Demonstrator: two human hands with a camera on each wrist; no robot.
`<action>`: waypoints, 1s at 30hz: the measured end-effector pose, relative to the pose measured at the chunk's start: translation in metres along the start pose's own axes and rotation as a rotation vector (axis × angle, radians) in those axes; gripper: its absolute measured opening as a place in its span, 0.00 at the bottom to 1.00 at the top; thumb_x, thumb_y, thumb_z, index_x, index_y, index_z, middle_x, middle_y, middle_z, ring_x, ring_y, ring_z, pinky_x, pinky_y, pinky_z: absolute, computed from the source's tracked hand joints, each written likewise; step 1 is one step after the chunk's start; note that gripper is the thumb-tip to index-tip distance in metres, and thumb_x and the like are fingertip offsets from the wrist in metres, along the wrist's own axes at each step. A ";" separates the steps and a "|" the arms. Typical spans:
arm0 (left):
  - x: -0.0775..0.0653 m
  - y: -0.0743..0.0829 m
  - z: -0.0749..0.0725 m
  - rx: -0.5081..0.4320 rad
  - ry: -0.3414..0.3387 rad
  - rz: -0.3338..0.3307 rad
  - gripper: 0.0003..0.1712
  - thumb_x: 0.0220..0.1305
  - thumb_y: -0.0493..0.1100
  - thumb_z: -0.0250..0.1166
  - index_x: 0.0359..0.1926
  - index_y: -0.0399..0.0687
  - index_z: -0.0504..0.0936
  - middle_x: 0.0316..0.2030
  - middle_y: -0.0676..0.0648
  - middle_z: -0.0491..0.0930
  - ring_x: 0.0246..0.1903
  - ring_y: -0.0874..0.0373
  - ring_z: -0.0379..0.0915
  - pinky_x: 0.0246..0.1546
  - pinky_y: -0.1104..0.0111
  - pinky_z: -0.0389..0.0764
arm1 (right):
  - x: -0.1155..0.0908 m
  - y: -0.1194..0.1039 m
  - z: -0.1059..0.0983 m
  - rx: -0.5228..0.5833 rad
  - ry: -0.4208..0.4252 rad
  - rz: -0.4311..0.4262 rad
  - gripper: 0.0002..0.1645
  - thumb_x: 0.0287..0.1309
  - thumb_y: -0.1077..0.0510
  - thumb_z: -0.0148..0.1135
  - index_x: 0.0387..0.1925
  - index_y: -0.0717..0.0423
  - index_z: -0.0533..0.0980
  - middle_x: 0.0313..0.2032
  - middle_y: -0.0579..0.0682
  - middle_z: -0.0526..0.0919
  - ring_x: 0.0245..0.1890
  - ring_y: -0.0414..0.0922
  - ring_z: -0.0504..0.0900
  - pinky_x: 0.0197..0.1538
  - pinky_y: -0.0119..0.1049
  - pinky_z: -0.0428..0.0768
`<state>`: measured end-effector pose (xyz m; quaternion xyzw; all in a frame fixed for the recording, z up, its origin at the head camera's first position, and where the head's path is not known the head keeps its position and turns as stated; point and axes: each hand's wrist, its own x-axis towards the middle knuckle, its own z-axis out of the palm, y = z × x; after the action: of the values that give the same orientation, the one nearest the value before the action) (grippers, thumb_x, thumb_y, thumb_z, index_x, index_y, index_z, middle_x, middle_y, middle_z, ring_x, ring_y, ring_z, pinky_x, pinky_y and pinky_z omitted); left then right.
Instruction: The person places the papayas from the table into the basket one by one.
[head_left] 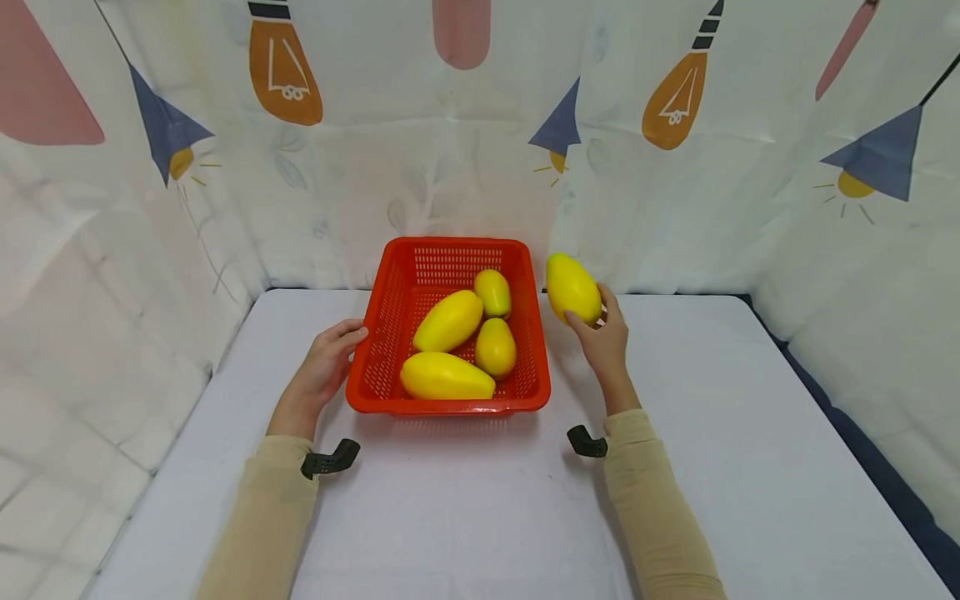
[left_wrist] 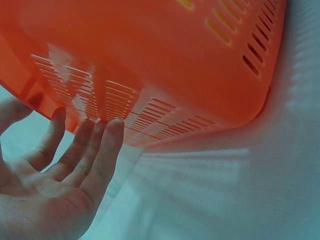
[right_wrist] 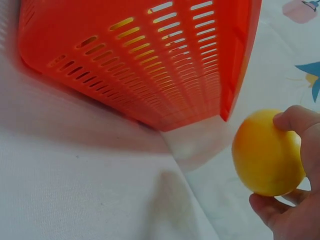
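Note:
A red plastic basket with slotted walls stands on the table and holds several yellow fruits, among them a long one near its front side. To the basket's right, my right hand holds a smooth yellow mango above the table, thumb on one side and fingers on the other. In the right wrist view the mango is apart from the basket wall. My left hand is at the basket's left side. Its extended fingers touch the slotted wall from outside, below the rim.
A white-covered table lies under the basket. Behind it hangs a pale printed cloth with lamp and bulb pictures, and similar cloth walls rise at both sides. Dark fabric runs along the table's right edge. A black wrist mount sticks out near the right sleeve.

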<state>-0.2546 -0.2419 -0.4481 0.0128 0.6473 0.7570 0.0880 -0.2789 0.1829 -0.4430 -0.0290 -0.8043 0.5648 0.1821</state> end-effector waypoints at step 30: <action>0.000 0.001 0.000 0.008 -0.003 -0.014 0.14 0.70 0.50 0.58 0.51 0.51 0.75 0.45 0.56 0.78 0.54 0.60 0.68 0.51 0.70 0.74 | -0.016 -0.021 -0.009 0.060 0.016 0.019 0.44 0.56 0.53 0.68 0.71 0.48 0.59 0.69 0.48 0.65 0.58 0.53 0.72 0.59 0.50 0.73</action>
<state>-0.2545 -0.2422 -0.4473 0.0097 0.6501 0.7538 0.0945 -0.2581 0.1796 -0.4255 -0.0357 -0.7853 0.5901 0.1839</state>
